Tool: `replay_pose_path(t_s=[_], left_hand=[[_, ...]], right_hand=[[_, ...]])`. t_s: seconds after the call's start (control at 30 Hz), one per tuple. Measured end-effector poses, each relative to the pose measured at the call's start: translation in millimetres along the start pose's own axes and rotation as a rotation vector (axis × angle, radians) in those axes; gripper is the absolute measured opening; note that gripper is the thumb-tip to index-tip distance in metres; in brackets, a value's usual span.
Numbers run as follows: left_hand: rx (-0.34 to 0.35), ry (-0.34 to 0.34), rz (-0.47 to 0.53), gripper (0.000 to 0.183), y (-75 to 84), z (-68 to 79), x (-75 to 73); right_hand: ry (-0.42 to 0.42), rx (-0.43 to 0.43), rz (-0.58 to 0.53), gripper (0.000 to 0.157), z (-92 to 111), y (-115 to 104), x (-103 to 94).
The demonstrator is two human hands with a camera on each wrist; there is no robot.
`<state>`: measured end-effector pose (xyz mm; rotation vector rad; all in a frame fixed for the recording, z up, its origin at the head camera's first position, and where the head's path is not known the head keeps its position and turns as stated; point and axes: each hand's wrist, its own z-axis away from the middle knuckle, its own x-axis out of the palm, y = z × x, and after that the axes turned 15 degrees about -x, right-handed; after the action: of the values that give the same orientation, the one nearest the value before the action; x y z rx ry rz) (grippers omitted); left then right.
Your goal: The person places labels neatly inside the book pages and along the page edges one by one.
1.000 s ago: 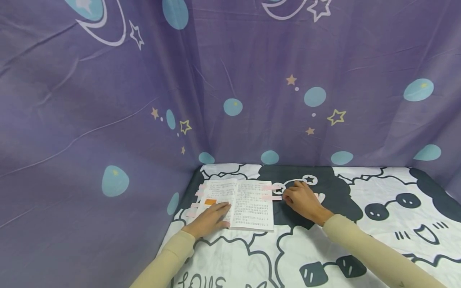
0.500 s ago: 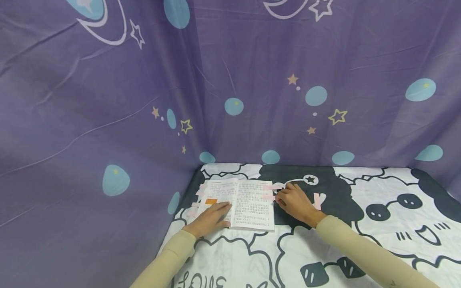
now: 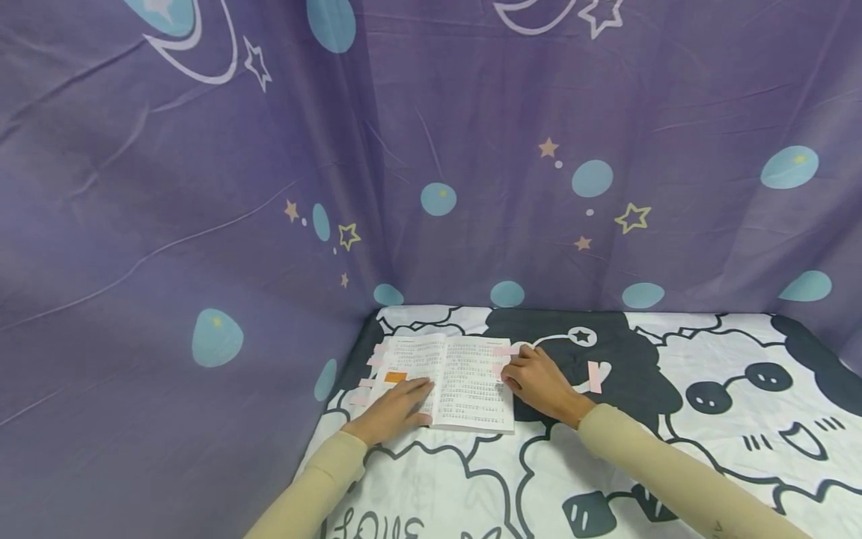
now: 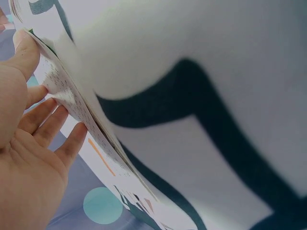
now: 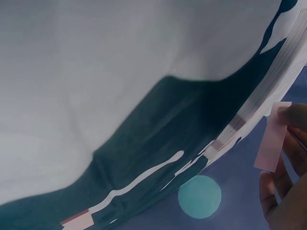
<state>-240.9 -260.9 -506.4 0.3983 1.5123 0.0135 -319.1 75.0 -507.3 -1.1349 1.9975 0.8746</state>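
Note:
An open book (image 3: 471, 385) with printed pages lies flat on the patterned cloth in the head view. My left hand (image 3: 396, 410) rests on its left page near the spine, below an orange block (image 3: 395, 377); in the left wrist view its fingers (image 4: 72, 143) are spread against the paper. At the book's right edge is my right hand (image 3: 540, 383). Between thumb and finger it pinches a pink sticky tab (image 5: 272, 143), plain in the right wrist view. Other pink tabs (image 3: 505, 350) stick out from both side edges of the book.
A pink strip of sticky notes (image 3: 595, 376) lies on the black part of the cloth, right of my right hand. The black-and-white cloth (image 3: 431, 486) covers the surface. Purple curtains (image 3: 471, 150) hang behind and to the left.
My right hand has moved left, from beside the pink strip to the book's right edge, uncovering that strip. The left hand has stayed on the page.

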Motion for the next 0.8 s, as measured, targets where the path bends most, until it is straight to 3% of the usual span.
replay_pose_path(t_s=[0.4,0.53,0.8], left_hand=[[-0.008,-0.007,0.001,0.072,1.0,0.7,-1.2],[-0.002,-0.004,0.007,0.071,1.4,0.4,-1.8],[0.005,0.001,0.012,0.071,1.7,0.4,-2.3]], right_hand=[[-0.125,-0.005,-0.036,0.005,-4.2,-7.8,1.6],[-0.139,-0.036,-0.022,0.010,-2.7,-6.9,3.7],[-0.193,-0.072,0.027,0.006,-6.6,-9.2,2.9]])
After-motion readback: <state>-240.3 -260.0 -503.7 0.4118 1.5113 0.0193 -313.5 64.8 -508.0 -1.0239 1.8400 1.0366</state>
